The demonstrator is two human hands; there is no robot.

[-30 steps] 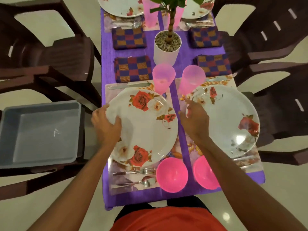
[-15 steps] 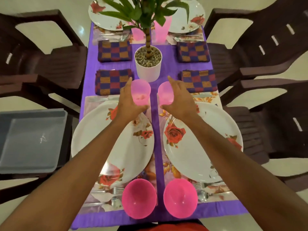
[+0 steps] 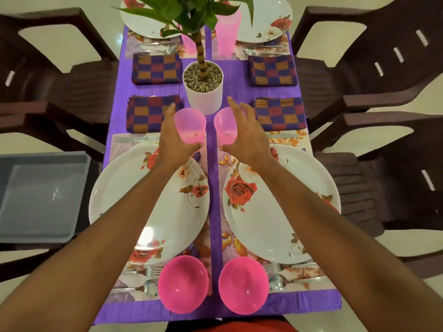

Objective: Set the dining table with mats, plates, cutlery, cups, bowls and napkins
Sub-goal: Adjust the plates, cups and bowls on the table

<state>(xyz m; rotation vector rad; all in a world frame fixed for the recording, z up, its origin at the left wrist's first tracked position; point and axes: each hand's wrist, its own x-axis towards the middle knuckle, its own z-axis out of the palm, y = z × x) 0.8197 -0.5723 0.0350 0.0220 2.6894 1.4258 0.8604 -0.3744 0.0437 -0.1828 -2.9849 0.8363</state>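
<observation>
The left hand grips its upright translucent pink plastic cup — the matching pink plastic cup stands just thumb-side of the right hand (fingers splayed, not clasping).

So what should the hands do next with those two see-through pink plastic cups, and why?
Probably ease the left hand off the left translucent pink plastic cup and draw both hands back. Both cups seem to stand upright near the white plant pot, and the right hand has its fingers spread around the right pink cup.
</observation>
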